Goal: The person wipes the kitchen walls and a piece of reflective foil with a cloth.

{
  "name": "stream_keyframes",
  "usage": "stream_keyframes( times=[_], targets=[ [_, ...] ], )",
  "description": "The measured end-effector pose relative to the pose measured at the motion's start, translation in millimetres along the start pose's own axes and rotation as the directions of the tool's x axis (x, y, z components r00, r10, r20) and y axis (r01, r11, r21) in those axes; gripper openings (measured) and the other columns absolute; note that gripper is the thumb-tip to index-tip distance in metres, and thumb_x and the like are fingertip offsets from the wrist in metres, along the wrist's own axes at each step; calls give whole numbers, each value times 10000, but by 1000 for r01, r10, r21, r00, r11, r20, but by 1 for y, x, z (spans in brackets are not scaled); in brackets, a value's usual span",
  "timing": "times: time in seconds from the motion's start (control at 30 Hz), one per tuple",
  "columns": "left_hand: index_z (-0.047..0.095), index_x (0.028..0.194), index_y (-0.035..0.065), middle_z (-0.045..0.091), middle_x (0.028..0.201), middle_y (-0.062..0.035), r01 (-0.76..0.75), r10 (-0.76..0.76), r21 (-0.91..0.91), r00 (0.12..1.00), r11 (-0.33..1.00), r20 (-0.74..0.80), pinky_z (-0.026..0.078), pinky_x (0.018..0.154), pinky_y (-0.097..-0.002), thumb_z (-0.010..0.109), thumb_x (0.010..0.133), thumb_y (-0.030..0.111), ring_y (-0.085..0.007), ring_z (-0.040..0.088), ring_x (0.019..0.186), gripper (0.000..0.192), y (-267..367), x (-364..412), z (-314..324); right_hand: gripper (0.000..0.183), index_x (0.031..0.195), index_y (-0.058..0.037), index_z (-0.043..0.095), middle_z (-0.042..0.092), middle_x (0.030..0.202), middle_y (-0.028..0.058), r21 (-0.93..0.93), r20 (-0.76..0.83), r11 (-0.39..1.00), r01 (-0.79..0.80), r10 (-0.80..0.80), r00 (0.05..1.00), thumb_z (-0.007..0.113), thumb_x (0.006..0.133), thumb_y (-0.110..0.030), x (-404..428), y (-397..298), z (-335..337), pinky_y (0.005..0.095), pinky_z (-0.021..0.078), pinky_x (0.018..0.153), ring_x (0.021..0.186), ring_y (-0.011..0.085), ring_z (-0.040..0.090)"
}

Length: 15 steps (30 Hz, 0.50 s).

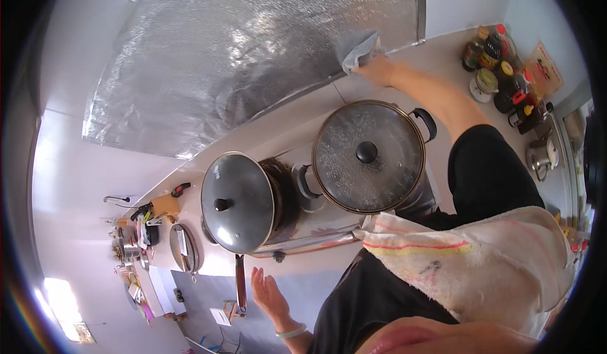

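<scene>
My right hand [377, 70] holds a crumpled grey-blue cloth [359, 54] against the lower edge of the foil sheet [265, 45] on the wall, beyond the stove. Below that arm stands a large two-handled pot with a steamed glass lid [341, 164]. Left of it is a pan with a glass lid [246, 216], its long brown handle [241, 283] pointing towards me. Both are on the gas stove [313, 230]. My left hand [271, 297], with a pale bangle at the wrist, hangs empty near that handle, fingers apart, not touching it.
Sauce bottles [493, 52] and a jar [483, 85] crowd the right corner, with a small metal pot [540, 157] nearby. On the left counter are a knife block [166, 205] and round boards [182, 247] with a cleaver on top. A striped pale cloth [427, 259] drapes over my black clothing.
</scene>
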<state>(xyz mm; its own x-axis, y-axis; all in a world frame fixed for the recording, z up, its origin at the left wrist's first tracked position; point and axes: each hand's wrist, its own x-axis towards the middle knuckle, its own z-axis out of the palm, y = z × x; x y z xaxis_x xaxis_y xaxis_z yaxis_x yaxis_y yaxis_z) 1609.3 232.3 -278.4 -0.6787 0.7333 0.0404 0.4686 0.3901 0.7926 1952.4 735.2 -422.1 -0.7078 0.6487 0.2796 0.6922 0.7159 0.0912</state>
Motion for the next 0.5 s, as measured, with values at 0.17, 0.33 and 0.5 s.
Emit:
stream_keyframes(
  times=[0.17, 0.33, 0.5],
  targets=[
    [500, 1141, -84, 427, 1303, -189, 8, -8, -18, 1000, 1000, 10, 371, 980, -349, 464, 869, 20, -268, 472, 1143, 293, -7, -1, -2, 247, 1117, -202, 457, 611, 686, 101, 156, -118, 982, -109, 128, 985, 424, 873, -177, 60, -42, -135, 439, 459, 539, 626, 298, 614],
    [476, 1151, -100, 428, 1300, -190, -23, 24, -40, 1000, 999, 12, 367, 987, -354, 453, 875, 7, -260, 471, 1140, 297, -3, 13, -4, 397, 1115, -100, 476, 622, 771, 175, 268, -672, 951, -155, 299, 678, 598, 786, -287, 139, -38, -301, 458, 481, 650, 713, 361, 609],
    [476, 1151, -96, 423, 1304, -192, -22, 23, -52, 1000, 998, 13, 364, 990, -358, 447, 881, 15, -268, 466, 1148, 293, -15, 19, -4, 365, 1129, -122, 473, 623, 756, 174, 122, -741, 979, -163, 199, 641, 556, 816, -292, 160, -30, -318, 476, 476, 605, 695, 358, 614]
  ],
)
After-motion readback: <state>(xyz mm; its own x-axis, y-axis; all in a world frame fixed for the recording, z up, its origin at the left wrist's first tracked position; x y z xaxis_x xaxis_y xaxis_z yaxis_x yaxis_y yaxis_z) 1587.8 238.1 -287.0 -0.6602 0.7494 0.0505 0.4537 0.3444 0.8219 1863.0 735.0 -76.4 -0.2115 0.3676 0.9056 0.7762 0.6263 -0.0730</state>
